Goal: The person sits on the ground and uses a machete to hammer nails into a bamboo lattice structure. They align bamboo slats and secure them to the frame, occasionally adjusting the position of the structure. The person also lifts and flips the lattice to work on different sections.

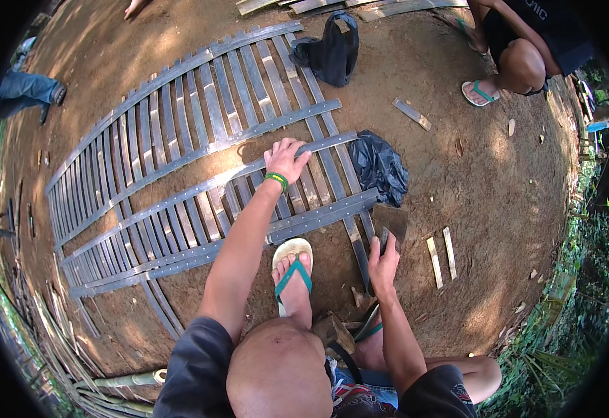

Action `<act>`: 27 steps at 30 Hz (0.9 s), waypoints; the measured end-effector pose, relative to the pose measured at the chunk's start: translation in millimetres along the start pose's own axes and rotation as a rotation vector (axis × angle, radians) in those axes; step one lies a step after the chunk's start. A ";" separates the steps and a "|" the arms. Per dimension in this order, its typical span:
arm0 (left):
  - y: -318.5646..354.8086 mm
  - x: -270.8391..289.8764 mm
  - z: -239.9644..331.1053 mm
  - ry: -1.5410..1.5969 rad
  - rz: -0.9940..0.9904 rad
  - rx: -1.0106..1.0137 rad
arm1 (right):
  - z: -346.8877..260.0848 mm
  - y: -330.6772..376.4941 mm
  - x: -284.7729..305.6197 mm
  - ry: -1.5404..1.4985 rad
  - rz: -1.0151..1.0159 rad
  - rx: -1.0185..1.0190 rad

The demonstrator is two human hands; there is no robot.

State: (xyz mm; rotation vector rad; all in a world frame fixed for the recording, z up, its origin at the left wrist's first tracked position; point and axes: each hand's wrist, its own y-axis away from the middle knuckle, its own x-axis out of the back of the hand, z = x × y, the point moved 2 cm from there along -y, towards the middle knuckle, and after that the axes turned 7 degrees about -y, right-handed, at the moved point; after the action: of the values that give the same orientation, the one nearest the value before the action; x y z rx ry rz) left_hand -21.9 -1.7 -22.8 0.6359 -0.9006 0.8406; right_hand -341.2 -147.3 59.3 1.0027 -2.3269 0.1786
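On bare earth (458, 184), we have the slatted frame (211, 148) lying flat, probably for even support. Our sandalled foot (295, 287) stands just beside its near edge, perhaps for balance. Our left hand (286, 164) spreads its fingers over a rail (327, 143), seemingly steadying it; our right hand (383, 265) curls around what looks like a broad-bladed tool (393, 223), near the frame's right end.

The left hand (287, 161) (with green wristband (276, 181)) rests on a slatted frame (214, 147).
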 end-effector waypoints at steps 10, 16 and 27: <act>-6.4 0.7 -4.0 -0.022 -0.070 0.088 | -33.5 1.7 -20.2 0.040 -0.145 0.042; -2.8 13.9 2.8 -0.079 -0.250 -0.001 | -41.5 1.7 -23.9 0.046 -0.192 0.064; 78.3 21.1 11.9 -0.268 -0.196 -0.069 | -49.8 5.8 -18.5 0.049 -0.218 0.083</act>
State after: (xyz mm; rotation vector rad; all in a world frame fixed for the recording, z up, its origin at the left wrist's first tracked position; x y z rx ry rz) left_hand -85.1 37.9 11.3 0.7749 -1.0845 0.5535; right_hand -312.0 -114.9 90.0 1.2706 -2.1630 0.2112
